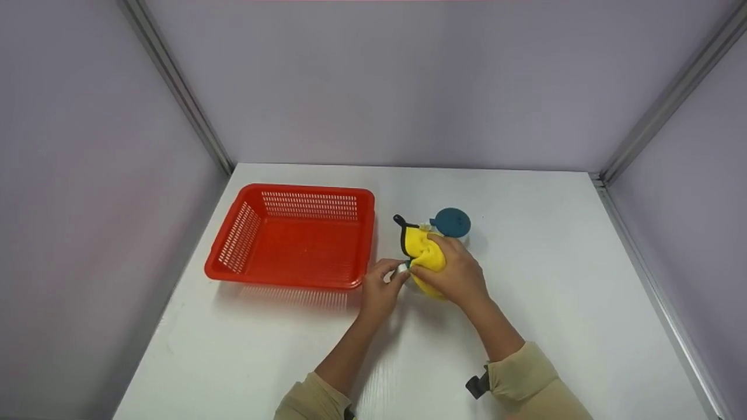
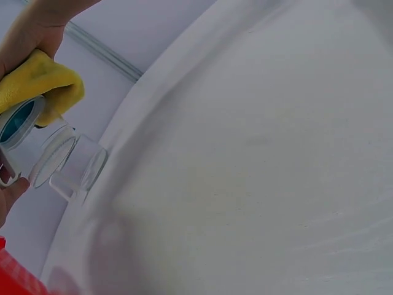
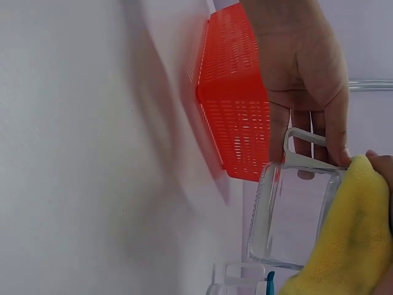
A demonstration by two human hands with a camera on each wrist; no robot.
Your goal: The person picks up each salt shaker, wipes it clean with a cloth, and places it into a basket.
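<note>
My left hand [image 1: 378, 294] grips the pale handle [image 3: 304, 138] of a clear mug [image 3: 298, 212], held tilted above the table. A teal lid [image 2: 18, 120] shows on that mug in the left wrist view. With my right hand [image 1: 460, 273] I hold a yellow cloth [image 1: 429, 256] with black edging and a black loop against the mug's side. From the head view the cloth and fingers hide most of this mug. A second clear mug [image 2: 83, 163] stands upright on the table just beyond the cloth; in the head view its round teal lid [image 1: 453, 222] shows.
To the left sits a red plastic basket [image 1: 303, 251] with slotted walls and nothing inside; its right edge is close to my left hand. Everything stands on a white table [image 1: 554, 280], enclosed by pale panels [image 1: 373, 81] at the back and both sides.
</note>
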